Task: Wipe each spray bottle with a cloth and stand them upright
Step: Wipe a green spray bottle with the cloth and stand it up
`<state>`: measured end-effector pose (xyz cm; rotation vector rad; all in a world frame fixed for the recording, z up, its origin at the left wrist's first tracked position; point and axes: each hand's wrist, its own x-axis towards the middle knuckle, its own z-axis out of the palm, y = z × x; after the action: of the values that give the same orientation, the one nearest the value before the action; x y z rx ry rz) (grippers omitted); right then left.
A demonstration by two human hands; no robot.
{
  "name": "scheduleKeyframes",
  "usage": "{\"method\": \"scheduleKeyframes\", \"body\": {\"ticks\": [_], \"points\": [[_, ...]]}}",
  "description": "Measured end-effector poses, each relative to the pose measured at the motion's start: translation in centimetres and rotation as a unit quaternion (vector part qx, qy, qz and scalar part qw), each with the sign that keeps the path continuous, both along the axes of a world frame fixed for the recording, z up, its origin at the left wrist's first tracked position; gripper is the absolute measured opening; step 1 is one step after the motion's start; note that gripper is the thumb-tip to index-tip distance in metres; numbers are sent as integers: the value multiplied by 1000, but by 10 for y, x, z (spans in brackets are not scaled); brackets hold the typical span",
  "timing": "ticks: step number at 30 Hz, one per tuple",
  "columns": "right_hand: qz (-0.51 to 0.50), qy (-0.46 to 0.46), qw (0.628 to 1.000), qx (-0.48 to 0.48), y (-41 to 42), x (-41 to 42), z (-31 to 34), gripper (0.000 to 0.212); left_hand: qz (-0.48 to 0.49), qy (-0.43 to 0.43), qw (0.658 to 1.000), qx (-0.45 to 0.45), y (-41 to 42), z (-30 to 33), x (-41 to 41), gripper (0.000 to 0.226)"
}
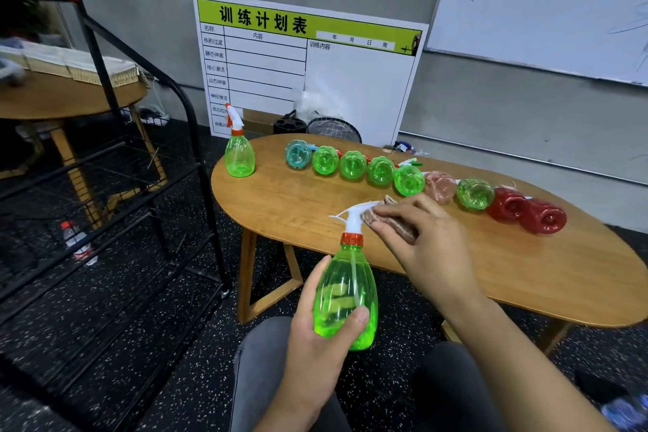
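My left hand (317, 333) grips a green spray bottle (347, 291) upright above my lap, just in front of the table edge. My right hand (424, 242) holds a brown cloth (396, 223) against the bottle's white spray head (352, 217). One green bottle (239, 154) stands upright at the far left of the oval wooden table (491, 284). Several bottles lie on their sides in a row across the table, from a teal one (298, 154) through green ones (352, 165), a pink one (440, 186) and two red ones (526, 214) at the right.
A black metal rack (140, 158) stands to the left, with a water bottle (75, 244) on the floor behind it. A printed board (308, 63) leans on the wall behind the table. A wire basket (333, 130) sits behind the table's far edge.
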<state>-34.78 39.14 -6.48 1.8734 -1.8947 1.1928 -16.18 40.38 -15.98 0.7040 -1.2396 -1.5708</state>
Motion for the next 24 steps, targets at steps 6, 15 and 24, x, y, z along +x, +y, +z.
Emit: {"method": "scheduleKeyframes", "body": {"ticks": [6, 15, 24], "points": [[9, 0, 999, 50, 23, -11, -18, 28, 3, -5, 1000, 5, -1, 3, 1, 78], [-12, -49, 999, -2, 13, -10, -7, 29, -11, -9, 1000, 5, 3, 2, 2, 79], [9, -95, 995, 2, 28, -21, -10, 25, 12, -6, 1000, -2, 0, 8, 4, 76]]}}
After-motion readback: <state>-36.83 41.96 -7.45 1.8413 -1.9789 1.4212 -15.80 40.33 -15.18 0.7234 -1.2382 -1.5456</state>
